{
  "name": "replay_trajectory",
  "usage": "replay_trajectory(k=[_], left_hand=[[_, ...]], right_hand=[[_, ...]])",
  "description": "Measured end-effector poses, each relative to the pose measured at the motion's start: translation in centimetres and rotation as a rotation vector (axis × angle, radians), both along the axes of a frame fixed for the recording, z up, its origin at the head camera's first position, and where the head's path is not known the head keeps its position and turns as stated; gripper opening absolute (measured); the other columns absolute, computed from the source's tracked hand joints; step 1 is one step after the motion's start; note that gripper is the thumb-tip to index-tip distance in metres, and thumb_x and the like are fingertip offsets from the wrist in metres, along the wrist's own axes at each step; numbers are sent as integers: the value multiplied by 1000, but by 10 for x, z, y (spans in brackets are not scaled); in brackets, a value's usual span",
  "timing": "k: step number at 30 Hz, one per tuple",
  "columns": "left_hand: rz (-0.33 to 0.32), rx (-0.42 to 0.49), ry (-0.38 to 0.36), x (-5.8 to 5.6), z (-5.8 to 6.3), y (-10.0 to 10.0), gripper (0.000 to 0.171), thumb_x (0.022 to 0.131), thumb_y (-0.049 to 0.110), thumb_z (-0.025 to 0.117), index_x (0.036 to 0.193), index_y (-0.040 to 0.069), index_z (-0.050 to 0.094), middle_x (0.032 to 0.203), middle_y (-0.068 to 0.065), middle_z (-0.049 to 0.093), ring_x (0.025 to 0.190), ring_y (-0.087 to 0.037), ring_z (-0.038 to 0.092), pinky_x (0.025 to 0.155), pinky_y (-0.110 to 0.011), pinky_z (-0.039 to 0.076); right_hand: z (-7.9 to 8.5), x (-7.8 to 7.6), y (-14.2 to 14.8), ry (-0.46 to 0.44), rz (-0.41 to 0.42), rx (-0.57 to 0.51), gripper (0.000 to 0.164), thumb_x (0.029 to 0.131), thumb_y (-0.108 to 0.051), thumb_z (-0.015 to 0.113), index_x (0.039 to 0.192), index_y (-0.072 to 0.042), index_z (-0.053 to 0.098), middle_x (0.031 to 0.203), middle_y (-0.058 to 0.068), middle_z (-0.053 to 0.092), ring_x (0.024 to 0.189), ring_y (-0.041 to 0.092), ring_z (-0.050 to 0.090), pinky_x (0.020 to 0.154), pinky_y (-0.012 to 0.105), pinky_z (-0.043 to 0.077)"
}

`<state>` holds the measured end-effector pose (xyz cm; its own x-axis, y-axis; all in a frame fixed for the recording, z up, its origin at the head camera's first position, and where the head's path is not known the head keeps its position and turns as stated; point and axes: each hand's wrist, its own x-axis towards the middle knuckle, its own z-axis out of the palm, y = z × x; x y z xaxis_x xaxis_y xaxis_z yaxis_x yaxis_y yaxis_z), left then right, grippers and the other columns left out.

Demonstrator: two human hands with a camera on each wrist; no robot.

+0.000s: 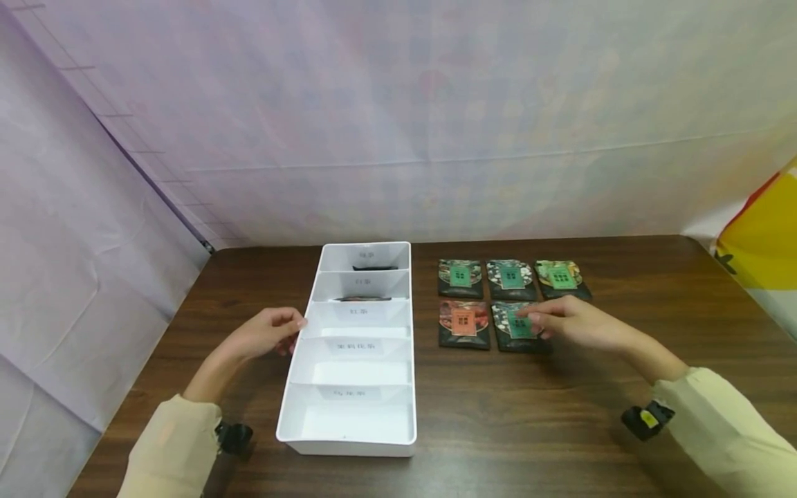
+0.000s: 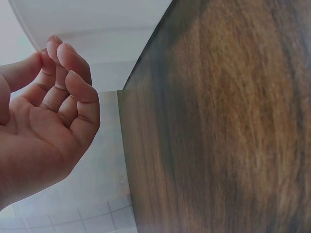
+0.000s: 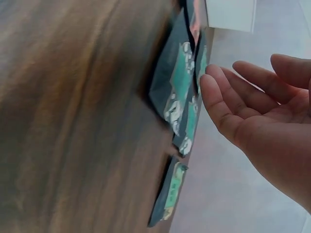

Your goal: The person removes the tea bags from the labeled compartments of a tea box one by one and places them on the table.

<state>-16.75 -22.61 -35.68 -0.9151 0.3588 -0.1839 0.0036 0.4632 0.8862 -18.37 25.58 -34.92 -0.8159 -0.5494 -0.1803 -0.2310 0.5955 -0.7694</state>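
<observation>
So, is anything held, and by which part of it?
The left hand seems to pinch the white rectangular divided tray by its left rim; the right hand holds nothing.

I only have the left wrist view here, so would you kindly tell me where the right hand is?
Observer: In the head view, the right hand is at the near-row green-labelled sachet, though whether it touches is hard to tell.
Operator: Thank you; how many sachets lie on the table altogether?
Observer: Five, to the right of the white tray: three in the far row, and two in the near row, one of them an orange-labelled sachet.
Operator: And would you say anything shows inside the tray's compartments?
Observer: Yes, a dark packet shows in the farthest compartment and another packet in the next one.
</observation>
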Motion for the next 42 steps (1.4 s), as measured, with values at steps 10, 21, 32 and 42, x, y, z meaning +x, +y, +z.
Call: replay_trajectory(k=[10,21,32,42], left_hand=[[3,-9,-6,0,0,1,20,95,8,47,87,-9,51,64,-8,52,59,-16,50,52,-28,42],[12,-17,-4,1,1,1,19,95,8,47,87,-9,52,65,-11,52,60,-17,50,53,-28,42],[15,-17,-8,1,1,1,20,95,8,47,87,-9,52,66,-12,52,60,-18,50,53,-28,42],[16,-18,-9,1,1,1,20,95,9,47,87,-8,52,66,-11,52,60,-17,50,54,-29,42]], right_hand=[[12,-5,-11,13,2,5,39,98,-22,43,125,5,49,111,23,56,92,29,59,77,40,49],[20,-15,-28,27,44,-14,36,98,-20,42,125,2,51,123,25,51,98,33,58,79,42,48],[28,-21,-47,6,70,-27,35,99,-17,40,126,3,50,122,22,53,104,36,54,83,44,46],[39,-25,-68,13,79,-39,33,98,-15,41,125,0,52,110,14,61,96,26,59,85,43,45]])
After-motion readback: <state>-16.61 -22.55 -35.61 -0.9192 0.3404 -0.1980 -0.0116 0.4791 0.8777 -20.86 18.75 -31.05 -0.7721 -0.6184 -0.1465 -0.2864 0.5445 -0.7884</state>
